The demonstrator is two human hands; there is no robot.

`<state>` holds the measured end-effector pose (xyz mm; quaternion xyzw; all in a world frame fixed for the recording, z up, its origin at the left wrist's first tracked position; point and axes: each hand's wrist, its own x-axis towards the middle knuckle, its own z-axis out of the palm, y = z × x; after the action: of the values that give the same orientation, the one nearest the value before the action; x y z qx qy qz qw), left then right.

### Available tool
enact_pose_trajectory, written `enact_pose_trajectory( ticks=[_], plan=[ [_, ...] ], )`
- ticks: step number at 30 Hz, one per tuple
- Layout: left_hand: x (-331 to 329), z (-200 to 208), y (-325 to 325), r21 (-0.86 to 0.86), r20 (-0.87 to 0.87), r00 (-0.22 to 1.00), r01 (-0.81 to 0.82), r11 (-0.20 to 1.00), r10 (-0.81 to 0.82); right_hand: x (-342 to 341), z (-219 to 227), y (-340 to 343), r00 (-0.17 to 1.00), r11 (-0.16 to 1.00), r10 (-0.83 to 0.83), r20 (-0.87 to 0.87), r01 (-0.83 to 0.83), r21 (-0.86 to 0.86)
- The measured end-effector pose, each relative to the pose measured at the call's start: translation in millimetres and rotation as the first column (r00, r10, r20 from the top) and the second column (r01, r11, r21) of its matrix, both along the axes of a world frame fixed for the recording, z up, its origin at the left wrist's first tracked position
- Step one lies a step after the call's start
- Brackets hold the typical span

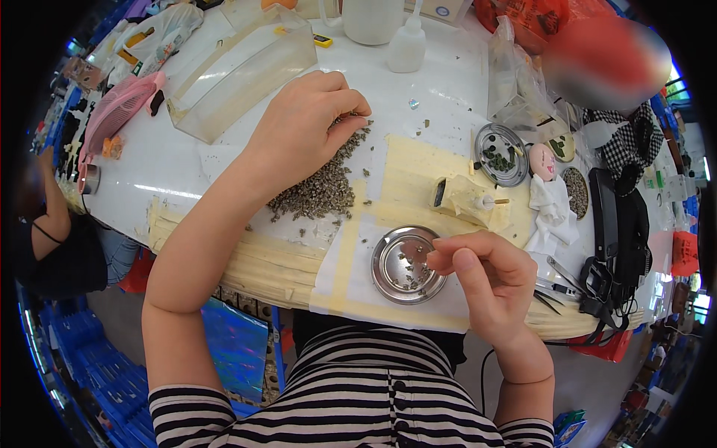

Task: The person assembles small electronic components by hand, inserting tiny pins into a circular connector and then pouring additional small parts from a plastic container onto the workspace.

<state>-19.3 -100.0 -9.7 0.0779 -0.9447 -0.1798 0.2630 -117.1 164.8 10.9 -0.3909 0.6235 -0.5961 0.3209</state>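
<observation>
A heap of small grey-brown metal-looking pieces (321,193) lies on the white table, left of the middle. My left hand (310,123) is over the heap's far end, with thumb and fingers closed in a pinch; what they hold is mostly hidden. Close to the table's front edge sits a round shiny metal dish (382,280) with several of the same pieces in it. At the dish's right rim, my right hand (497,280) has its fingers curled toward the thumb. Whatever lies between those fingertips is too small to make out.
A clear plastic tray (246,82) stands behind my left arm. Right of centre are a yellowish taped block (469,198), a round dish with dark green pieces (500,154), white tissue (553,213) and tweezers (549,300). A white squeeze bottle (407,48) stands at the back. Another person (60,239) is at far left.
</observation>
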Motion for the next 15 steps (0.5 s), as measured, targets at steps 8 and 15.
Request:
enact_pose_trajectory(
  ticks=[8, 15],
  plan=[
    [-3.7, 1.6, 0.1, -0.061, 0.084, 0.996, -0.006, 0.998, 0.011, 1.4, 0.2, -0.7, 1.000, 1.000, 0.009, 0.013, -0.009, 0.002],
    [-1.8, 2.0, -0.5, 0.020, 0.007, 1.000, -0.027, 0.999, 0.027, 0.4, -0.5, -0.9, 1.000, 1.000, 0.006, -0.009, -0.006, -0.002]
  ],
)
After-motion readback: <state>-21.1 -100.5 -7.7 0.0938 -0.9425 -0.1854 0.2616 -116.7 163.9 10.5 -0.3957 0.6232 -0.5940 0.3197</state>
